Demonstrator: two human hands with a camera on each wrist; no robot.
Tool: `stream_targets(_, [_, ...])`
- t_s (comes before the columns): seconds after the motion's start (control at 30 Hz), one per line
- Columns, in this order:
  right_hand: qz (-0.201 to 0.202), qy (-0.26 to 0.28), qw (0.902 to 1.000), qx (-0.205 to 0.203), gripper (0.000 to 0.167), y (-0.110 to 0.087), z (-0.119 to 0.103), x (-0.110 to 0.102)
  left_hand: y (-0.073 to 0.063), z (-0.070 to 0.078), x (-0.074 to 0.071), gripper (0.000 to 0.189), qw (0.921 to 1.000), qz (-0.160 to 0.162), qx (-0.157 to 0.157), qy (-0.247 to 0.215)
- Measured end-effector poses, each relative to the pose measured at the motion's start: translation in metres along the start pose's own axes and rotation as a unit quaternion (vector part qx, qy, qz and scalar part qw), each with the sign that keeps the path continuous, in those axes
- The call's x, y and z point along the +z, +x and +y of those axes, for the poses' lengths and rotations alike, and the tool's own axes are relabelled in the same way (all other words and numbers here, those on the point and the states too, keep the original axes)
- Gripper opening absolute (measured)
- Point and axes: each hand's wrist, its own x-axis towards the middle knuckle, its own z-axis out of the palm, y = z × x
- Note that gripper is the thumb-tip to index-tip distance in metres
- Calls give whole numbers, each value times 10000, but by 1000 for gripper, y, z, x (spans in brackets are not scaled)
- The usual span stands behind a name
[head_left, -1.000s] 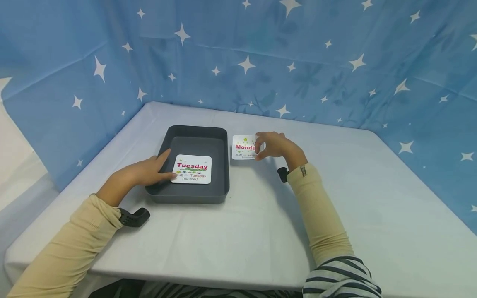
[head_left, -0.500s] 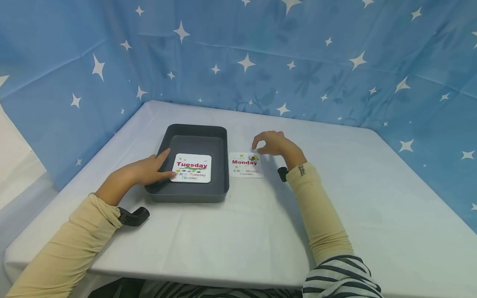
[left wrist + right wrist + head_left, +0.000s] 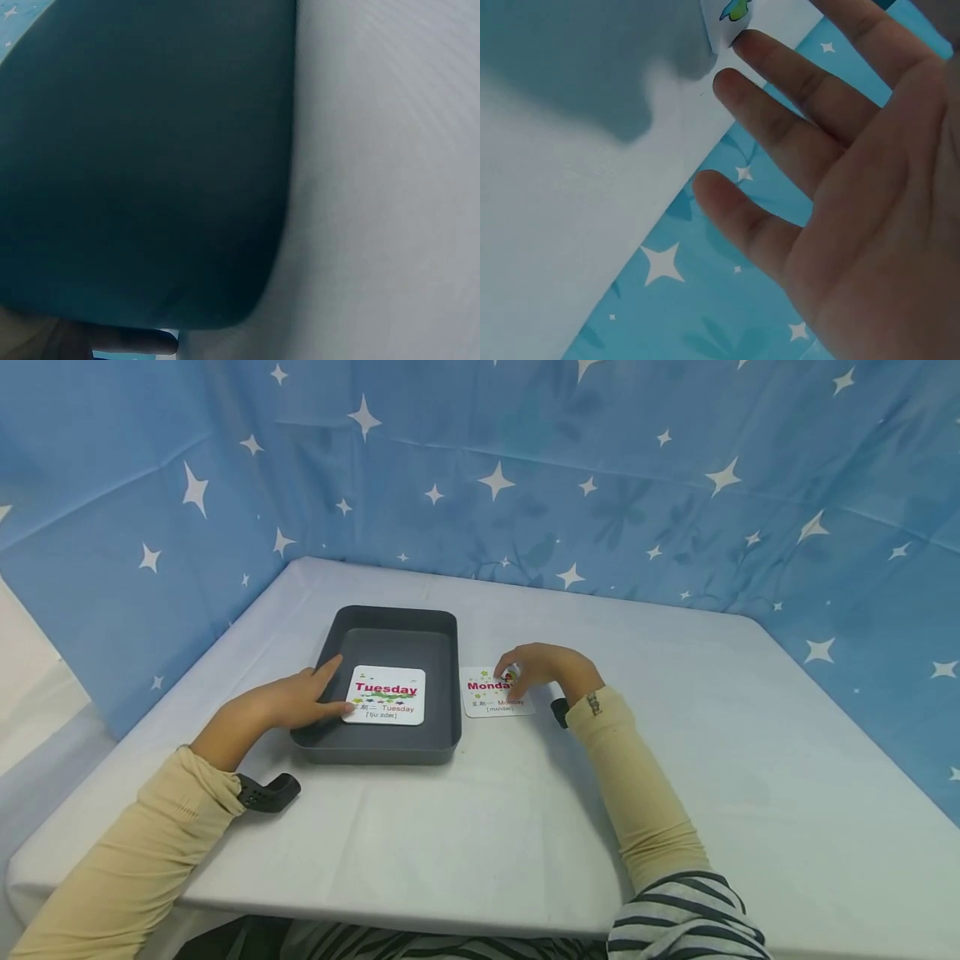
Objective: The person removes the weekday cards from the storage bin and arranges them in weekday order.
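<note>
Monday card point(image 3: 483, 700) — white, red-lettered — partly under loosely spread right hand point(image 3: 543, 667); left hand point(image 3: 292, 702), straight-fingered, over grey tray point(image 3: 393, 745) rim. White tablecloth point(image 3: 465, 843); blue star-print curtain point(image 3: 427, 452) behind.

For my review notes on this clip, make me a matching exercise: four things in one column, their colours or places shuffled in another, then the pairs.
Column 1
1. Tuesday card
2. Tray
3. Curtain
4. Monday card

Column 2
A. Blue with white stars
B. Beside the tray, at the fingers of the right hand
C. Inside the tray
D. Dark grey

Right pairs: 1-C, 2-D, 3-A, 4-B
</note>
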Motion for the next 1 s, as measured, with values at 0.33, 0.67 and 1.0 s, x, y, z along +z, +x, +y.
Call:
stream_targets(0.33, [88, -140, 9998, 110, 49, 3, 0, 4, 4, -2, 0, 96, 9999, 24, 144, -57])
stream_targets(0.67, [361, 141, 9992, 112, 52, 13, 9, 7, 12, -13, -3, 97, 9995, 104, 252, -151])
stream_targets(1.0, [426, 86, 9991, -11, 53, 13, 6, 5, 10, -11, -1, 94, 9995, 104, 207, -231])
